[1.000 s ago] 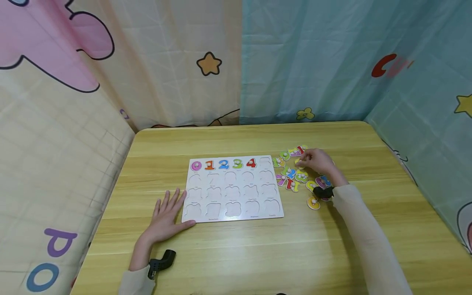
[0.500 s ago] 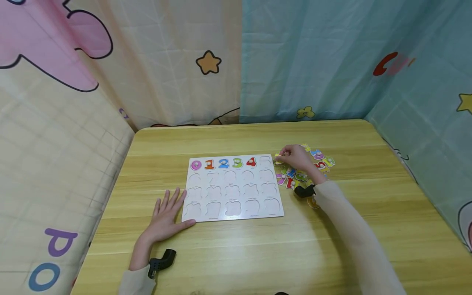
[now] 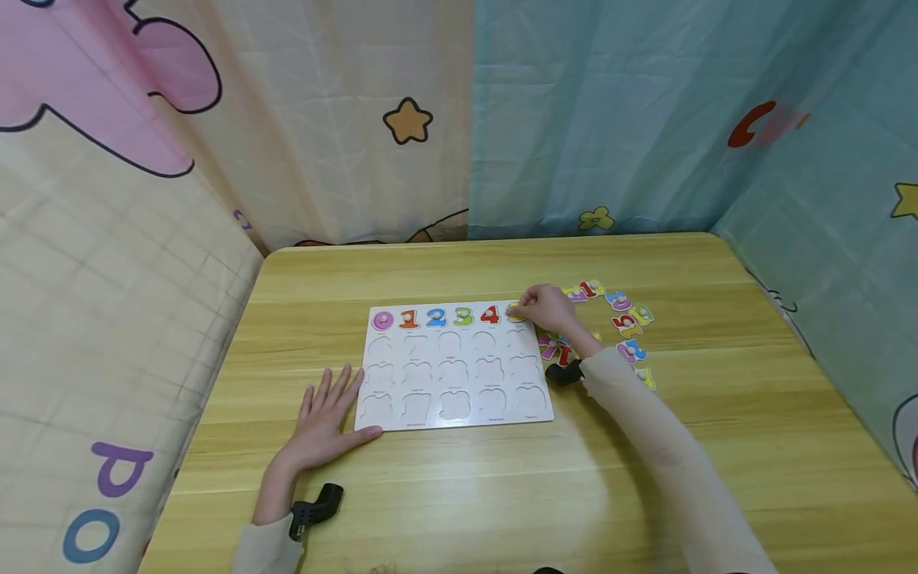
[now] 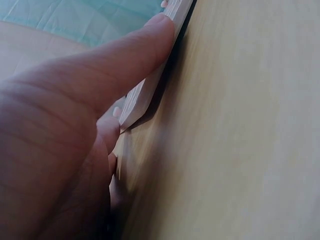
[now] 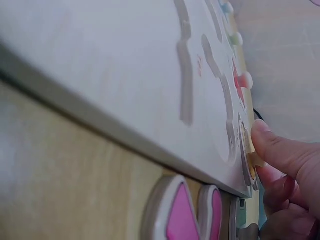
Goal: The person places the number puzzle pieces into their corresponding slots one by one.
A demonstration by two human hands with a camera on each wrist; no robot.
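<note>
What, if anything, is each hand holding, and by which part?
The right hand pinches a flat yellow number piece by its knob. The left hand grips nothing; its thumb touches the white rectangular board.

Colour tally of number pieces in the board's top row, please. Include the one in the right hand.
Pink: 1, the pink 0
Orange: 1, the orange 1
Blue: 1, the blue 2
Green: 1, the green 3
Red: 1, the red 4
Yellow: 1, the yellow piece pinched by the right hand
Total: 6
</note>
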